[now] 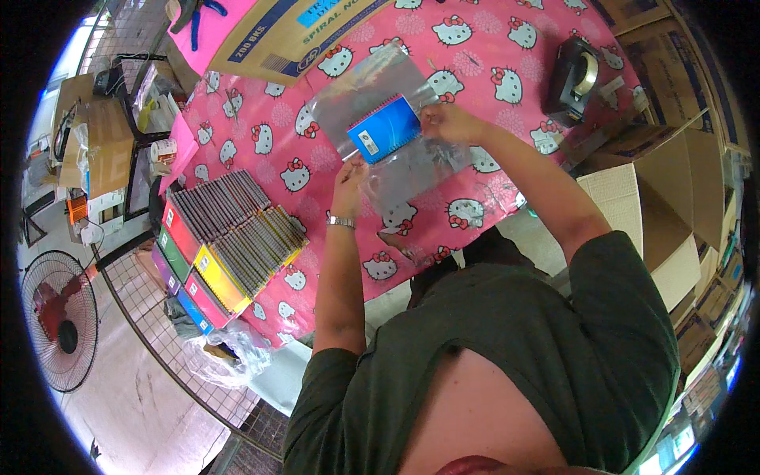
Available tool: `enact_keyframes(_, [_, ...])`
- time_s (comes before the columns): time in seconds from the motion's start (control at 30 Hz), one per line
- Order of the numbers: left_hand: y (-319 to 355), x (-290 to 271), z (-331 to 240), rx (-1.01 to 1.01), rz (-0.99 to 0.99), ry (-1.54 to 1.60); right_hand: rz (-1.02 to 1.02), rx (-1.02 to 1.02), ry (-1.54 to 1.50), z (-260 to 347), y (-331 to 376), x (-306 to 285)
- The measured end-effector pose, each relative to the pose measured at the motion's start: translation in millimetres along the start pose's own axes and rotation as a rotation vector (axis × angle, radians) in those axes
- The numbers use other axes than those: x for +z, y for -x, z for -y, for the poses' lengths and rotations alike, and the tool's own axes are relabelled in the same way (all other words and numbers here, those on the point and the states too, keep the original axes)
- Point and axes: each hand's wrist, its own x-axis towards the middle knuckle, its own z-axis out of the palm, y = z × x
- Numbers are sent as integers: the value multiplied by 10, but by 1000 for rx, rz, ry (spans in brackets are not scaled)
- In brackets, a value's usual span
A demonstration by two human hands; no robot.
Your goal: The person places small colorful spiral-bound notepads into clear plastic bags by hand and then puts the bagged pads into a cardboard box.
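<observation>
A blue spiral notebook [385, 131] lies tilted on clear plastic sheeting [370, 73] that spreads both beyond it and toward me. My left hand [349, 177], with a metal-banded watch at the wrist, is closed at the plastic's left side, beside the notebook's near left corner. Across from it, my right hand [446, 123] has its fingers pinched at the plastic's right side, close against the notebook's right end. The fingertips are small here, so whether they also grip the notebook's edge is unclear.
Stacked spiral notebooks [237, 229] with colourful covers stand at the table's left. A cardboard box [277, 43] sits at the far side, a black tape dispenser [571, 79] at the right. Open cartons [661, 198] line the right; a fan [61, 321] stands left.
</observation>
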Motion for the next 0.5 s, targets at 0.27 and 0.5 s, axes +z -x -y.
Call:
enact_keyframes(0.27, [-35,70,-74,-24,37,41,109,32,-332,-172,-159,-27])
enact_keyframes(0.5, [32,-69,-174,197,-300,-162,70,50,-214,-222,-261,-141])
